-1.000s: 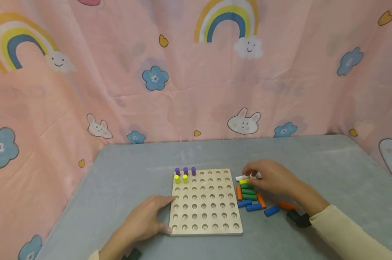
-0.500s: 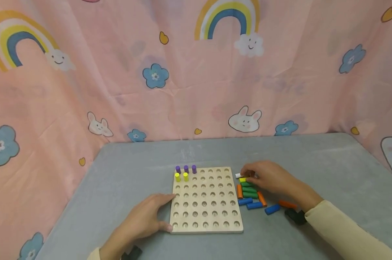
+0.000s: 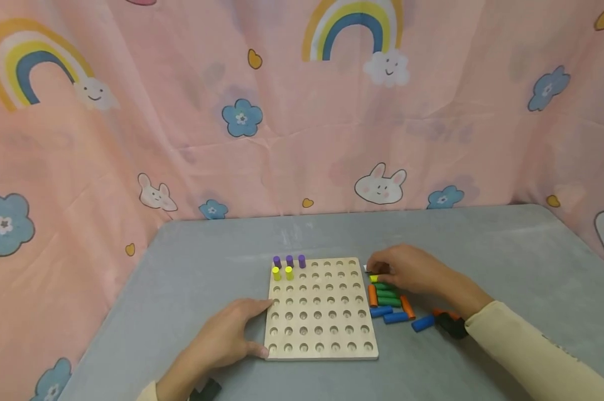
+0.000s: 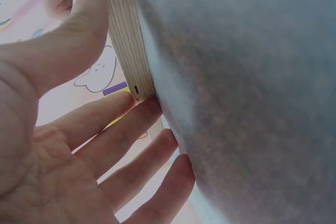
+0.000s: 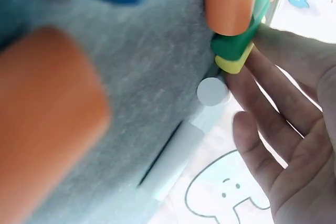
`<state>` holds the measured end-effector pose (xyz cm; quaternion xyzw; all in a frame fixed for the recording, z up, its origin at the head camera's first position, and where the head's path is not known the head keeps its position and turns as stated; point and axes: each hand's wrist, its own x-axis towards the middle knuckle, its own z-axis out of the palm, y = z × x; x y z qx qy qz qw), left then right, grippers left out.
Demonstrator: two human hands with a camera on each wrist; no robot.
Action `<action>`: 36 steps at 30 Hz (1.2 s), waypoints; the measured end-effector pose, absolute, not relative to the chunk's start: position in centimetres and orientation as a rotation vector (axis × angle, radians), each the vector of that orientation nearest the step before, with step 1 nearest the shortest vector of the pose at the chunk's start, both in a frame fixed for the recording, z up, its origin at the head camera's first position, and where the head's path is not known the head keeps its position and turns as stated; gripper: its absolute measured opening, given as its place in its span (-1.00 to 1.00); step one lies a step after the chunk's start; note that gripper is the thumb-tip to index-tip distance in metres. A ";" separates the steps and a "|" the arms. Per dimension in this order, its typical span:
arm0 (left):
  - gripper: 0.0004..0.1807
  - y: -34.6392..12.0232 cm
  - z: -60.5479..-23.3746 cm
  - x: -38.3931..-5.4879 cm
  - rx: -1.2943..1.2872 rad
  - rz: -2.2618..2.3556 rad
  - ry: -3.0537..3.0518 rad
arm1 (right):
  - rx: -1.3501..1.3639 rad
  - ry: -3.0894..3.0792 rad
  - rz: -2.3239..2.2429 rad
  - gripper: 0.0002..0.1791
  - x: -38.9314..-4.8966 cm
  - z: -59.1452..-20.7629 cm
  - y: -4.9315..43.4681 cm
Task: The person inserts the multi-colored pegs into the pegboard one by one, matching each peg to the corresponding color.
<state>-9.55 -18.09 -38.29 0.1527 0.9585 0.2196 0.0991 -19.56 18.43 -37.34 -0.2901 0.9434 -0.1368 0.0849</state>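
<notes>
A square wooden pegboard [image 3: 322, 323] with rows of holes lies on the table. Several purple pegs [image 3: 289, 260] and yellow pegs [image 3: 289, 273] stand upright in its far left holes. My left hand [image 3: 226, 337] rests against the board's left edge; thumb and extended fingers touch its side [image 4: 126, 40] in the left wrist view. Right of the board, my right hand [image 3: 412, 268] pinches a lying yellow peg [image 3: 374, 278] between thumb and fingers at the pile's far end. In the right wrist view, that yellow peg [image 5: 233, 62] lies against a green peg [image 5: 231, 45], partly hidden by the fingers.
Green pegs [image 3: 389, 302], orange pegs [image 3: 372, 296] and blue pegs [image 3: 396, 318] lie loose beside the board. White pegs [image 5: 176, 153] lie beyond the right hand, mostly hidden in the head view. A pink patterned curtain [image 3: 281, 167] hangs behind the grey table [image 3: 221, 245].
My right hand has shifted slightly left, its fingers closing in at the yellow peg and covering more of the white pegs. The left hand stays at the board's edge.
</notes>
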 end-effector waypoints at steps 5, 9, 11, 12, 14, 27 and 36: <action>0.01 -18.1 -38.3 -9.6 0.446 0.648 2.836 | -0.881 2.788 -0.383 -0.86 -19.7 -37.5 18.2; 0.01 -18.1 -38.2 -9.4 0.445 0.664 2.821 | -0.862 2.778 -0.438 -0.83 -19.6 -37.7 18.2; 0.01 -18.2 -38.2 -9.3 0.432 0.665 2.816 | -0.878 2.764 -0.492 -0.79 -19.5 -37.8 18.1; 0.02 -18.3 -38.2 -9.2 0.427 0.665 2.816 | -0.891 2.756 -0.518 -0.77 -19.5 -37.9 18.1; 0.01 -18.4 -38.2 -9.1 0.424 0.661 2.818 | -0.918 2.744 -0.559 -0.74 -19.4 -38.1 18.1; 0.00 -18.1 -38.3 -9.5 0.432 0.654 2.815 | -0.915 2.777 -0.637 -0.74 -19.2 -38.5 18.9; 0.00 -18.2 -38.3 -9.6 0.456 0.645 2.822 | -0.847 2.759 -0.696 -0.78 -19.1 -38.2 19.3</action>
